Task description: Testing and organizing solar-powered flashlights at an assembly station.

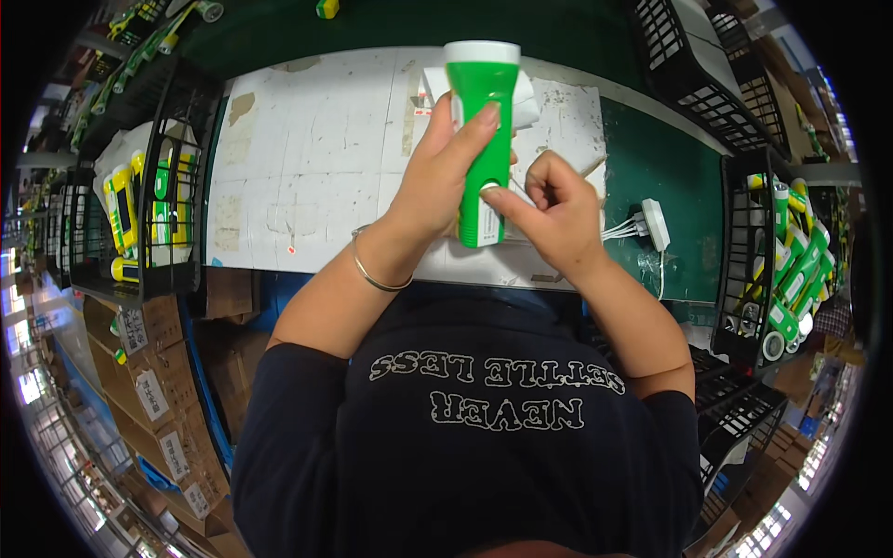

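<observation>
Left hand (454,153) wrapped round a green flashlight (493,156), thumb along its front; we see it over the table (688,274) just past 12 o'clock, white head toward 12, butt toward 6. Right hand (560,209), at 1 to 2 o'clock, has its thumb touching the white patch low on the handle, fingers curled; we can't tell if they hold anything. White block with cables (656,224) near 2:30. We note black crates of flashlights at 9:30 (172,282) and 3 (739,339).
</observation>
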A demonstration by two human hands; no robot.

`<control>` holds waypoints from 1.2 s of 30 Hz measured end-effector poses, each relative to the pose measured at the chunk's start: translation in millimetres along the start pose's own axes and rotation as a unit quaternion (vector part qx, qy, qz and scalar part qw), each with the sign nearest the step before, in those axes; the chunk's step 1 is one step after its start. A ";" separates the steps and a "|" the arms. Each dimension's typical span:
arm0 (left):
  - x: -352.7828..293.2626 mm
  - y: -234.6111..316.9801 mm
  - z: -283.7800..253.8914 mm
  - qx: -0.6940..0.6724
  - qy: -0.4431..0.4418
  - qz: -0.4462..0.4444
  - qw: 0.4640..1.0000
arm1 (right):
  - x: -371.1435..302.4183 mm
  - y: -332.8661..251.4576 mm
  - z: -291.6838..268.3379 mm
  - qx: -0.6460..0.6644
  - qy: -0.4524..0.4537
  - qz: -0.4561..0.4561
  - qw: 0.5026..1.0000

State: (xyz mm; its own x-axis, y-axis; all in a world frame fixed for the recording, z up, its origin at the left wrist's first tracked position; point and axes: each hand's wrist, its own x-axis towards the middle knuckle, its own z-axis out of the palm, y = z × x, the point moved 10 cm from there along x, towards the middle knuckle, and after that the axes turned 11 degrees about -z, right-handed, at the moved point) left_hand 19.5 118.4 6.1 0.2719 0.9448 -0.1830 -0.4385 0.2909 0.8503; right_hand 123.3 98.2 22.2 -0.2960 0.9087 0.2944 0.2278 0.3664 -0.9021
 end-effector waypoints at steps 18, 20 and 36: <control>9.9 -72.1 -3.9 -0.166 0.003 -0.229 0.959 | -20.7 42.9 -20.0 0.104 0.041 0.036 0.993; 11.1 -73.1 -3.1 -0.178 -0.006 -0.234 0.956 | -20.6 44.0 -19.9 0.110 0.040 0.041 0.992; 28.4 -80.5 33.9 -0.331 -0.238 -0.270 0.873 | -114.2 27.7 88.5 0.561 -0.224 0.312 0.734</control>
State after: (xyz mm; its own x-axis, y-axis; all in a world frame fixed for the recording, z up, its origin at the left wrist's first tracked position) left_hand 91.5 116.7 -50.8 0.8472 0.5199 -0.1091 -0.4929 0.8459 0.2039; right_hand 81.3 -13.1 -64.3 -0.7912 0.5803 -0.1930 -0.3830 -0.7162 -0.5834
